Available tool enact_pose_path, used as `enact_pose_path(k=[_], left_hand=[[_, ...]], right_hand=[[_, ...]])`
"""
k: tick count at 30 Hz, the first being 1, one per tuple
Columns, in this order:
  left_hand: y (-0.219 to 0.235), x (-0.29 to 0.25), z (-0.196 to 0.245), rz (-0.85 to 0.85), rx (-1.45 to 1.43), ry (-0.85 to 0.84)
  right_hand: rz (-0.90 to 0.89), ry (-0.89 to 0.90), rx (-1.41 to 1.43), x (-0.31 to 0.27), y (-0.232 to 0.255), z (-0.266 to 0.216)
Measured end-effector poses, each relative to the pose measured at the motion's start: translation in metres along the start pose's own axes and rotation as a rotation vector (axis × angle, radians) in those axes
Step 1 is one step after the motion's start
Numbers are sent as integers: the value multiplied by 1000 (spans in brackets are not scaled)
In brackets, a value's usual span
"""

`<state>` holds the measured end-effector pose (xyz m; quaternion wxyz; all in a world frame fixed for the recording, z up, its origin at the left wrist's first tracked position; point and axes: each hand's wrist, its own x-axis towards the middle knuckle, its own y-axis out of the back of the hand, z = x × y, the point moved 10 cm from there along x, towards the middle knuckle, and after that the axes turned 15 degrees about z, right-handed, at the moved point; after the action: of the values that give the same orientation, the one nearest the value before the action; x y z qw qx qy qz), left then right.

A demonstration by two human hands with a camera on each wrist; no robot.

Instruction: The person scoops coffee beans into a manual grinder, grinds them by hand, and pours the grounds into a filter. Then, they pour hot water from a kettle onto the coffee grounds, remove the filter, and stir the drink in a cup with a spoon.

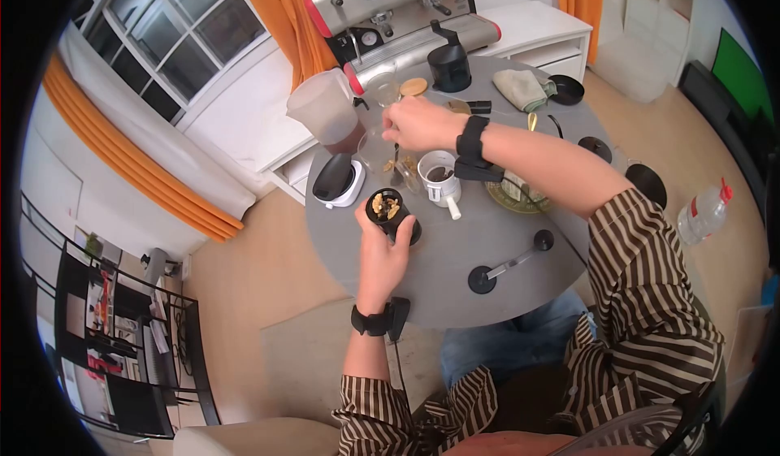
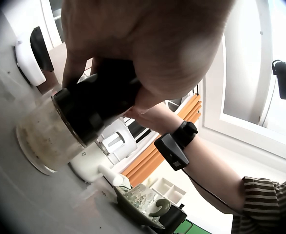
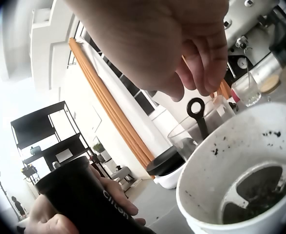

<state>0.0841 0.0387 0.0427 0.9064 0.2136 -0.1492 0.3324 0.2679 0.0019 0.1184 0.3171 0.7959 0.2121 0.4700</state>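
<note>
My left hand (image 1: 382, 257) grips the black body of a hand coffee grinder (image 1: 404, 222), its top uncovered and filled with walnut-like pieces. In the left wrist view, a clear jar (image 2: 48, 136) with residue lines up with the grinder's end. My right hand (image 1: 422, 123) is over the far side of the table, its fingers loosely bent above the ring-ended black handle (image 3: 197, 114) in the right wrist view. That handle rises beside clear containers. Close by stands a white pot (image 1: 445, 181) with dark bits inside. The grinder's crank lid (image 1: 510, 263) lies apart on the table.
A frosted pitcher (image 1: 321, 111) and a white device with a black lid (image 1: 337, 180) stand on the left. Toward the back are a black container (image 1: 449, 64), a folded cloth (image 1: 522, 89) and a large espresso machine (image 1: 398, 17). A patterned plate (image 1: 504, 203) lies right of the pot.
</note>
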Motion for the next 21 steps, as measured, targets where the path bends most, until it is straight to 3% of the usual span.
enact_pose_path(k=[5, 7, 8, 10, 13, 16, 21], left_hand=[[2, 0, 5, 44, -11, -54], [1, 2, 1, 51, -19, -92], [1, 2, -1, 52, -5, -90], [0, -1, -4, 23, 4, -8], [0, 0, -4, 31, -16, -40], [0, -1, -2, 31, 2, -46], [0, -3, -5, 41, 25, -54]], right_hand=[[-17, 121, 13, -46, 64, -38], [-176, 174, 270, -88, 78, -63], [-329, 143, 237, -115, 80, -71], [-425, 249, 218, -172, 72, -71], [-478, 279, 194, -235, 59, -59], [-561, 289, 94, -260, 46, -49], [-454, 496, 84, -266, 35, -55]])
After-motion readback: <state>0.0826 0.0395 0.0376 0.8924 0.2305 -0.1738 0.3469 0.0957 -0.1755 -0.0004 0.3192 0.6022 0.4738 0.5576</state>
